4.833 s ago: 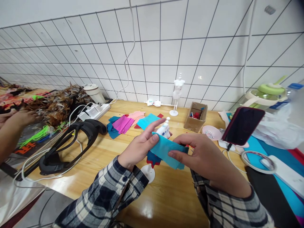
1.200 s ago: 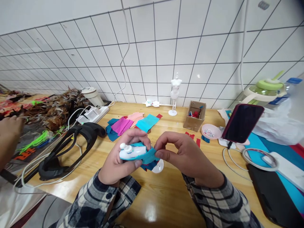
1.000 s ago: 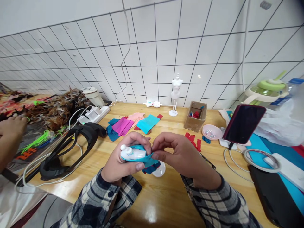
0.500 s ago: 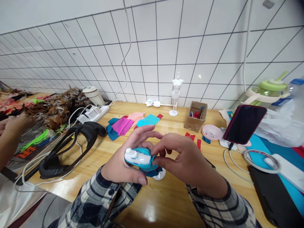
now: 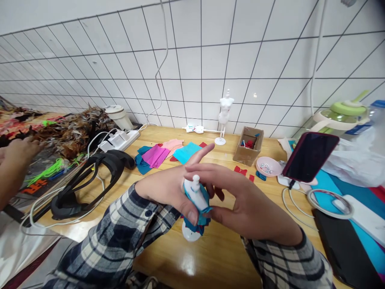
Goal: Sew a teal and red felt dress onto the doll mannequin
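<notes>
My left hand (image 5: 168,186) is wrapped round a small white toy dress form (image 5: 194,194), its thumb across the front and its index finger stretched out. Light-blue cloth (image 5: 201,220) is wound about the form's body, and a dark-blue and red fabric skirt hangs below it. The form leans, with its knobbed neck towards me and its round white base (image 5: 190,235) low over the table. On the form's right side, my right hand (image 5: 240,196) pinches the blue cloth at the waist between thumb and fingers. Part of the grip is hidden behind the form.
Cloth pieces in magenta (image 5: 155,155), peach and blue lie behind my hands. A second dress form (image 5: 224,114) stands by the wall, near a cardboard box (image 5: 248,150) and pink bead bowl (image 5: 268,166). A phone (image 5: 311,156) is at right, a black headset (image 5: 90,180) at left. Another person's hand (image 5: 22,150) works far left.
The cloth, earlier held flat across the form, is now wrapped round its body. The form has swung from lying sideways to pointing its neck upward, and my right hand has shifted along with it.
</notes>
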Motion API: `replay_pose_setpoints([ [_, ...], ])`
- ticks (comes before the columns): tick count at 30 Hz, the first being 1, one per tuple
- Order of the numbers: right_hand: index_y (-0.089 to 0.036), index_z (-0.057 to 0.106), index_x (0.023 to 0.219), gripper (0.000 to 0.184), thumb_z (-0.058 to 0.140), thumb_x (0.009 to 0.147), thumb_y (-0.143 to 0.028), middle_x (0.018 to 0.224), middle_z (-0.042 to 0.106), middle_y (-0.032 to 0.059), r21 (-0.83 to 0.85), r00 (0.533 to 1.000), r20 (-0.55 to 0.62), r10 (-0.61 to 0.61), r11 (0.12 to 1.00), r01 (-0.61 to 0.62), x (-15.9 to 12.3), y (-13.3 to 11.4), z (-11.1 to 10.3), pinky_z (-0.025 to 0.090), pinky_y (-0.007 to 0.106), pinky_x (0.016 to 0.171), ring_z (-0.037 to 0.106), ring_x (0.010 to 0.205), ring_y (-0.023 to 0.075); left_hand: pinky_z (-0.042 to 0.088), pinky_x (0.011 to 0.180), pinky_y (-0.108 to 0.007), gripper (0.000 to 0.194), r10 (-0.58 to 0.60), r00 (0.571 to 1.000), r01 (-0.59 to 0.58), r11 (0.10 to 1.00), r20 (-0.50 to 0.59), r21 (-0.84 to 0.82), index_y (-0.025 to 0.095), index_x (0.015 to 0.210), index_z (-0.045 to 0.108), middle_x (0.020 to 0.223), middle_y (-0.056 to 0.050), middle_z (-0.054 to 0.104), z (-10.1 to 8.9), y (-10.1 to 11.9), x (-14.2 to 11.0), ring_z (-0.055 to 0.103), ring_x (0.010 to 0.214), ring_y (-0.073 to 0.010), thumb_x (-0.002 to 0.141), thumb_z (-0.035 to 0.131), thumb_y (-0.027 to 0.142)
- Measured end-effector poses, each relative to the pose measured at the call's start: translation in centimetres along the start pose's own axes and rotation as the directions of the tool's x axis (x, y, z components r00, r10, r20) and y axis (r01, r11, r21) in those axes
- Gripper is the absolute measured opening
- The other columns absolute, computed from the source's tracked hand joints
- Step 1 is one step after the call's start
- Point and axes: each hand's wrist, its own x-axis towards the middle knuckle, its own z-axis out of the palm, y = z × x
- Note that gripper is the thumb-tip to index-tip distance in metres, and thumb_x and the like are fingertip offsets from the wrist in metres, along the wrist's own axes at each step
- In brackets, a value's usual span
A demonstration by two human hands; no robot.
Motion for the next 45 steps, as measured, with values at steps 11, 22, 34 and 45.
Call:
replay_pose_setpoints([
  [11, -0.024, 0.058, 0.110, 0.047, 0.081, 0.069, -0.028, 0.090, 0.059, 0.0005, 0.074, 0.920, -0.307, 0.242, 0.970, -0.230, 0.7, 1.5, -0.5, 0.044, 0.018, 0.044, 0.054, 0.064, 0.0093, 0.047, 0.096, -0.039, 0.072, 0.028, 0.987, 0.000, 0.984, -0.158, 0.177, 0.025, 0.133, 0.055, 0.128, -0.008, 0.060, 0.7, -1.7, -0.3, 0.058, 0.113, -0.0275, 0.066, 0.082, 0.023],
  [22, -0.022, 0.060, 0.106, 0.043, 0.080, 0.070, -0.033, 0.107, 0.062, 0.0040, 0.078, 0.941, -0.273, 0.198, 0.980, -0.183, 0.8, 2.2, -0.7, 0.049, 0.020, 0.048, 0.061, 0.069, 0.0105, 0.053, 0.087, -0.036, 0.065, -0.066, 0.969, 0.099, 0.987, -0.236, 0.130, 0.019, 0.133, 0.053, 0.096, -0.006, 0.070, 1.3, -2.2, -0.4, 0.066, 0.096, -0.0235, 0.071, 0.076, 0.019],
  [34, -0.023, 0.063, 0.106, 0.043, 0.079, 0.071, -0.042, 0.101, 0.066, 0.0014, 0.016, 0.911, -0.346, 0.226, 0.972, -0.236, 0.9, 3.2, -0.8, 0.048, 0.024, 0.054, 0.055, 0.060, 0.0082, 0.057, 0.078, -0.037, 0.090, -0.058, 0.986, 0.080, 0.987, -0.154, 0.138, 0.030, 0.144, 0.041, 0.128, -0.010, 0.062, 1.2, -2.6, -1.5, 0.067, 0.100, -0.0285, 0.064, 0.083, 0.023],
  [45, -0.021, 0.066, 0.104, 0.046, 0.080, 0.069, -0.047, 0.060, 0.042, -0.0067, -0.034, 0.926, -0.292, 0.239, 0.965, -0.259, 0.7, 1.8, -0.9, 0.031, 0.021, 0.045, 0.036, 0.052, 0.0076, 0.042, 0.107, -0.045, 0.073, 0.101, 0.980, -0.036, 0.938, -0.172, 0.345, 0.028, 0.137, 0.051, 0.138, -0.008, 0.055, 0.0, -0.6, -0.4, 0.053, 0.124, -0.0273, 0.071, 0.080, 0.023],
])
